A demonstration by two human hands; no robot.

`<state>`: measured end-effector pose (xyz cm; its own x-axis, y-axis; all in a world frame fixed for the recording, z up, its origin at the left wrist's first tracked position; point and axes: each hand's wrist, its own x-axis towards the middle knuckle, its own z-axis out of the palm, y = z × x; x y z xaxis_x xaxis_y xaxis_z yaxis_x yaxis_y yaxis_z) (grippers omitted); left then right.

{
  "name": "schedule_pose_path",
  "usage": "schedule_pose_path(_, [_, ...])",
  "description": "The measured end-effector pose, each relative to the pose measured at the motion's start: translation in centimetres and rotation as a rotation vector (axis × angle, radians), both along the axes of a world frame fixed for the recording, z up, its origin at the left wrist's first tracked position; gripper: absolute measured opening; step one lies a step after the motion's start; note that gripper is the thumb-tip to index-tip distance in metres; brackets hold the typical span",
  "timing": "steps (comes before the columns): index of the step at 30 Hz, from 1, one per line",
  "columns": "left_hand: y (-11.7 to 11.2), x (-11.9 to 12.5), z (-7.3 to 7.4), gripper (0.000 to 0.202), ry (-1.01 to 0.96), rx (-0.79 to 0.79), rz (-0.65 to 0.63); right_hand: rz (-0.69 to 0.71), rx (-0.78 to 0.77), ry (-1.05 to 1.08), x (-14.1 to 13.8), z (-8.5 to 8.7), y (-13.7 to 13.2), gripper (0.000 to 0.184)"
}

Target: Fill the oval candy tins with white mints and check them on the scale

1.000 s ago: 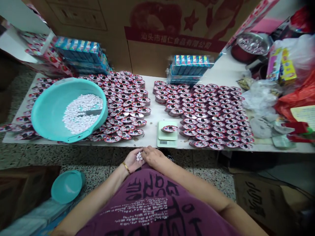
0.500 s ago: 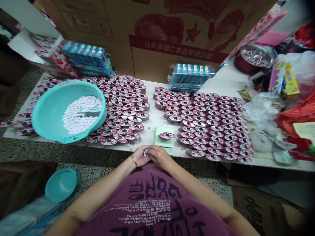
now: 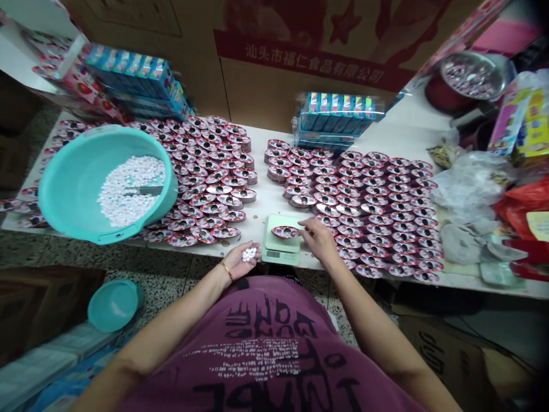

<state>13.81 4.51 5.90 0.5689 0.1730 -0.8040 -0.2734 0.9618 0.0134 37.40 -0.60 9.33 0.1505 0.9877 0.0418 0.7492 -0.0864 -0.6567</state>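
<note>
Lying on the scale (image 3: 281, 244), in the head view, is the oval packet (image 3: 283, 232), with the right hand (image 3: 319, 240) at its right end, its finger grip impossible to tell; left of the scale, white pellets (image 3: 249, 254) are cradled in the left hand (image 3: 235, 260), fingers uncurled. The scale is flanked by packet rows (image 3: 382, 231); behind it the carton (image 3: 295, 40) is cut off above.
</note>
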Motion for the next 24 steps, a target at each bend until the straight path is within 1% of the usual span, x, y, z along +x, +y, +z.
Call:
schedule_pose_path(1, [0.0, 0.3, 0.1, 0.016, 0.012, 0.024, 0.003, 0.055, -0.007, 0.021, -0.5, 0.2, -0.1, 0.02])
schedule_pose_path(3, [-0.1, 0.9, 0.5, 0.018, -0.018, 0.063, 0.012, 0.202, -0.008, 0.053, -2.6, 0.7, -0.3, 0.022])
schedule_pose_path(4, [-0.1, 1.3, 0.6, 0.018, -0.05, 0.07, 0.018, 0.277, -0.013, 0.04, -3.9, 1.0, -0.4, 0.025])
schedule_pose_path(6, [-0.1, 2.0, 0.9, 0.018, -0.094, 0.066, 0.037, 0.388, -0.052, -0.065, -6.2, 1.4, -0.6, 0.029])
schedule_pose_path(9, [-0.1, 2.6, 1.1, 0.017, -0.088, 0.04, 0.04, 0.471, -0.128, -0.255, -8.1, 1.8, -0.6, 0.025])
schedule_pose_path(12, [-0.4, 3.0, 1.1, 0.016, -0.085, 0.02, -0.001, 0.516, -0.183, -0.314, -8.0, 1.8, -0.5, 0.018])
schedule_pose_path(14, [-0.6, 3.3, 1.0, 0.015, -0.083, 0.019, -0.015, 0.514, -0.207, -0.292, -7.4, 1.5, -0.5, 0.015])
schedule_pose_path(17, [-0.8, 3.8, 0.7, 0.015, -0.083, 0.035, 0.006, 0.477, -0.155, -0.132, -5.9, 0.7, -0.6, 0.014])
schedule_pose_path(19, [-0.7, 4.0, 0.4, 0.018, -0.099, 0.052, 0.013, 0.375, -0.082, -0.005, -4.5, -0.1, -0.6, 0.014])
schedule_pose_path(21, [-0.5, 4.0, 0.0, 0.02, -0.114, 0.063, 0.011, 0.254, -0.036, 0.06, -3.0, -0.8, -0.4, 0.014])
schedule_pose_path(22, [-0.4, 4.0, -0.1, 0.021, -0.115, 0.068, 0.017, 0.217, -0.034, 0.061, -2.3, -1.1, -0.2, 0.014])
schedule_pose_path(24, [-0.3, 3.9, -0.3, 0.022, -0.104, 0.079, 0.051, 0.207, -0.067, 0.012, -1.3, -1.6, 0.3, 0.016])
